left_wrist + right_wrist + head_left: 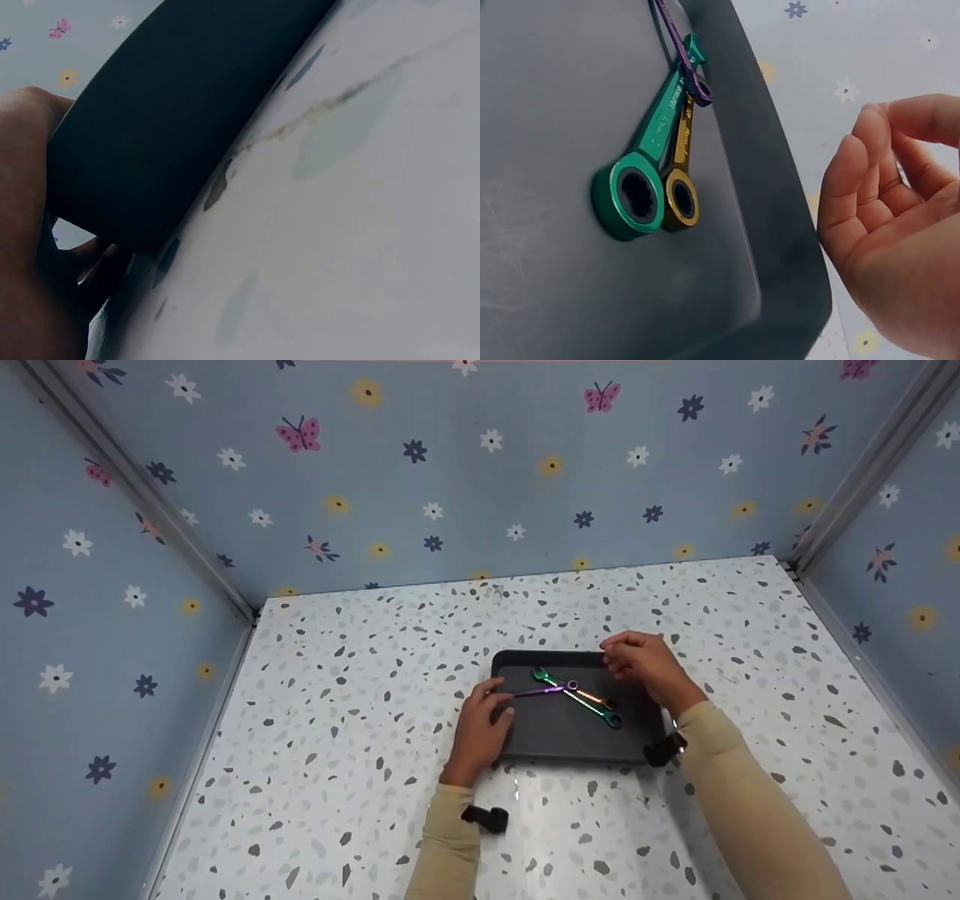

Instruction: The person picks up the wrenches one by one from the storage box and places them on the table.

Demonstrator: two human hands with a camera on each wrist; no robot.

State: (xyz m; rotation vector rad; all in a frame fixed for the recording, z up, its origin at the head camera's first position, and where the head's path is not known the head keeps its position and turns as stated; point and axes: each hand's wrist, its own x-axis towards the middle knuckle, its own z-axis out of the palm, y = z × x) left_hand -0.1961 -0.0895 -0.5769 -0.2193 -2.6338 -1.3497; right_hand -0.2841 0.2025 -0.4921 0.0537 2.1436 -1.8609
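Head view: right of centre, the left hand [480, 725] is at the left side of the dark tray [577, 746]; what its grip grasps, if anything, I cannot tell. Inside, the purple wrench [534, 691] crosses over the green wrench [583, 703] and gold wrench [592, 697], so lifting either could drag it along.

Left wrist view: the tray fills the upper left; a pull might slide it across the counter [360, 262].

Right wrist view: the right hand [900, 217], at right, is released, loosely curled around nothing; a hasty dip could knock the tray.
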